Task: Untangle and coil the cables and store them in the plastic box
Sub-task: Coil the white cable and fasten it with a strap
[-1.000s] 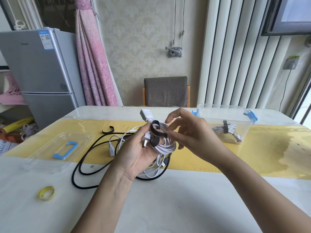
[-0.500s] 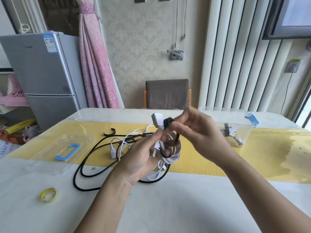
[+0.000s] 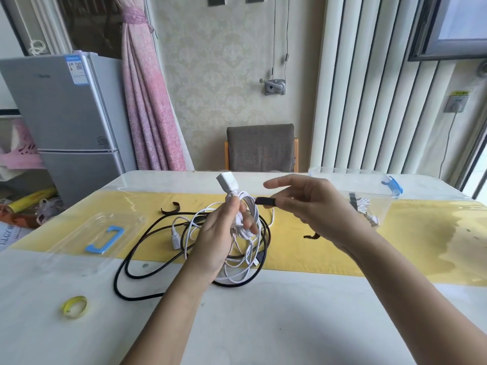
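White and loosely coiled, the power cable is held up above the table in the left hand, whose fingers are curled round the bundle. Its blocky plug sticks up above the knuckles, and a few slack loops hang down to the tabletop. On my feed the right hand sits just beside the coil, thumb and a finger pinching one end of a black strap, with the index finger stretched out straight above it. I cannot tell whether the strap's other end goes round the coil, as the left hand's fingers hide it.

Under the left hand a black cable lies in wide loops on the table, partly across the yellow runner. The plastic box stands open at the far right, behind the right hand. It has a blue latch on its rim, and inside it lies a tied white bundle. Its clear lid, with a blue handle, lies flat to the left. Two spare straps rest on the runner, one beyond the black cable and one below the right wrist. A roll of yellow tape sits near the front left.
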